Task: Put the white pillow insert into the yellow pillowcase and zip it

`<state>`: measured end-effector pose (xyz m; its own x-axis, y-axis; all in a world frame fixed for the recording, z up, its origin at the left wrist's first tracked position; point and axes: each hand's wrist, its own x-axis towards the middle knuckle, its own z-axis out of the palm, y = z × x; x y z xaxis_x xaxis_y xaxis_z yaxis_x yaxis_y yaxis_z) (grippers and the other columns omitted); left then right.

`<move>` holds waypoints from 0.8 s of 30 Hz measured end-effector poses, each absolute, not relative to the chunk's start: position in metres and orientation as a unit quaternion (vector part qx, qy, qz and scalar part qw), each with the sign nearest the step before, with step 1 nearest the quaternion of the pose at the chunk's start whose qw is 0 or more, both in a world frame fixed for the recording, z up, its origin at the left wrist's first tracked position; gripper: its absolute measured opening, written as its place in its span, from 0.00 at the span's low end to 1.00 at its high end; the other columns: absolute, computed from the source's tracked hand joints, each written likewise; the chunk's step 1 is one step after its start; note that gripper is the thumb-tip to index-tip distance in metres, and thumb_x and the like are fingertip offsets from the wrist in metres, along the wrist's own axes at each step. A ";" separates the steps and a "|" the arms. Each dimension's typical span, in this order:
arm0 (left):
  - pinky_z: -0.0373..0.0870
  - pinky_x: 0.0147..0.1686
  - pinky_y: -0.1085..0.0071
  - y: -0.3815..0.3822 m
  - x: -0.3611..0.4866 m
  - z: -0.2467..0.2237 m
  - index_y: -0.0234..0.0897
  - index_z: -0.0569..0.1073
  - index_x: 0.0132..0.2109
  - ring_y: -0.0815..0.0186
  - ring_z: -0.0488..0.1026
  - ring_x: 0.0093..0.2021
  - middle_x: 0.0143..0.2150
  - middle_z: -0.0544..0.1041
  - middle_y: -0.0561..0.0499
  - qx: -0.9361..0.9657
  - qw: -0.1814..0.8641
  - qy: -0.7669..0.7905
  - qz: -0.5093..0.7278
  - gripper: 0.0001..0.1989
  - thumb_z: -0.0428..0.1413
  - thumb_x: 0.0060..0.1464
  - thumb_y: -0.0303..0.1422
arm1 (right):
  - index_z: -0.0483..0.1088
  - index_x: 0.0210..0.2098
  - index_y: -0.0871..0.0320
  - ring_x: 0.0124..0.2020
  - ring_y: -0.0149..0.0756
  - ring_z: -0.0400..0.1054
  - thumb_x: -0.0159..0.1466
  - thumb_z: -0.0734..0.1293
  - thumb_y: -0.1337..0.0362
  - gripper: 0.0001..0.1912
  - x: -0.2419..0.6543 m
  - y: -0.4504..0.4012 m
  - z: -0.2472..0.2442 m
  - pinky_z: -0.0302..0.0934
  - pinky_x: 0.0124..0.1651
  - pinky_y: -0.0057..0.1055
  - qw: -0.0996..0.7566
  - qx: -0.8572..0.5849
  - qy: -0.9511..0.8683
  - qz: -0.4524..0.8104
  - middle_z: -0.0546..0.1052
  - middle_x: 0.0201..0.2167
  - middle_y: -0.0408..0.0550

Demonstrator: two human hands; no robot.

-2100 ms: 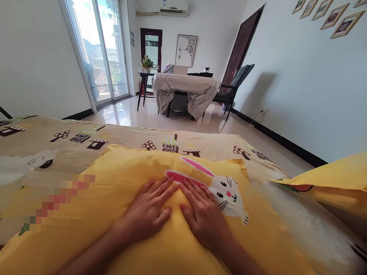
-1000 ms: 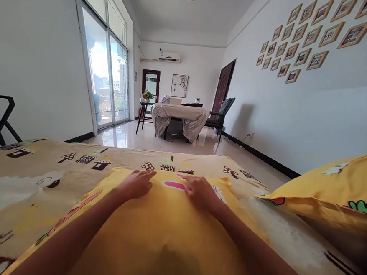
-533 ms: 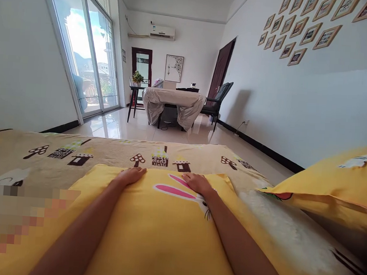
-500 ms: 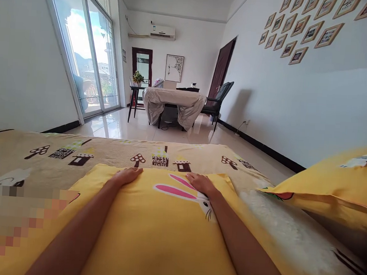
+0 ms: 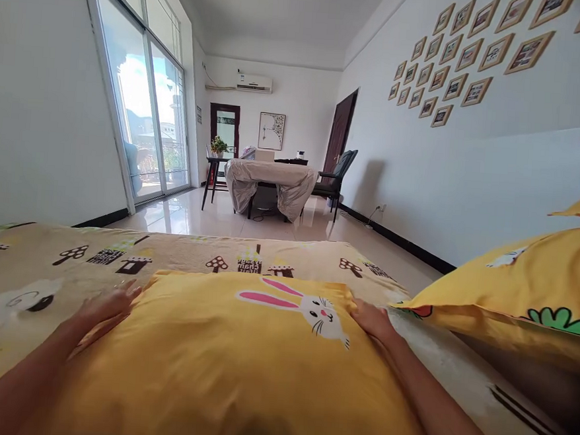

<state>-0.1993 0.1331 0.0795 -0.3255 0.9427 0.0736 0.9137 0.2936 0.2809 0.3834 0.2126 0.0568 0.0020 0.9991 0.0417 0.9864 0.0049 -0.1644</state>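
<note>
A yellow pillow [image 5: 240,360] with a white rabbit with pink ears printed on it lies flat in front of me. At its far left edge is my left hand [image 5: 109,305], fingers stretched forward and slightly apart. My right hand [image 5: 376,321] rests against the far right edge, near the rabbit's face, its fingertips touching the fabric. The fingers of that hand are extended, though some are partly hidden by the pillow's side. Beneath the pillow spreads a beige patterned blanket [image 5: 159,245].
A second yellow pillow [image 5: 504,279] with a carrot print leans at the right. Beyond the bed's far edge stand a covered table [image 5: 273,172], a dark chair [image 5: 340,174] and a potted plant [image 5: 219,146]. Sliding glass doors [image 5: 162,116] are on the left.
Both hands have moved outward from the pillow's top to its left and right edges. The rabbit's face now shows fully. The camera has tilted up a little.
</note>
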 end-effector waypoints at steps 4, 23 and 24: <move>0.51 0.62 0.54 0.113 -0.120 0.123 0.37 0.53 0.67 0.52 0.56 0.65 0.67 0.57 0.45 0.661 0.046 0.739 0.124 0.31 0.38 0.61 0.45 | 0.63 0.58 0.57 0.59 0.44 0.60 0.67 0.53 0.59 0.23 0.316 0.172 0.100 0.46 0.61 0.44 0.133 -0.642 -0.755 0.002 0.67 0.59 0.53; 0.50 0.65 0.52 0.032 -0.095 0.047 0.42 0.55 0.66 0.60 0.51 0.67 0.68 0.53 0.50 0.721 -0.088 0.661 0.187 0.27 0.38 0.63 0.45 | 0.54 0.65 0.53 0.65 0.41 0.51 0.69 0.47 0.53 0.28 0.350 0.089 0.009 0.52 0.61 0.48 0.248 -0.563 -0.787 -0.049 0.57 0.65 0.48; 0.51 0.64 0.53 0.030 -0.107 0.042 0.41 0.55 0.67 0.60 0.52 0.67 0.68 0.54 0.50 0.705 -0.084 0.676 0.195 0.28 0.37 0.63 0.45 | 0.54 0.64 0.53 0.65 0.40 0.51 0.69 0.47 0.52 0.28 0.359 0.089 0.003 0.53 0.61 0.47 0.252 -0.568 -0.782 -0.044 0.58 0.64 0.49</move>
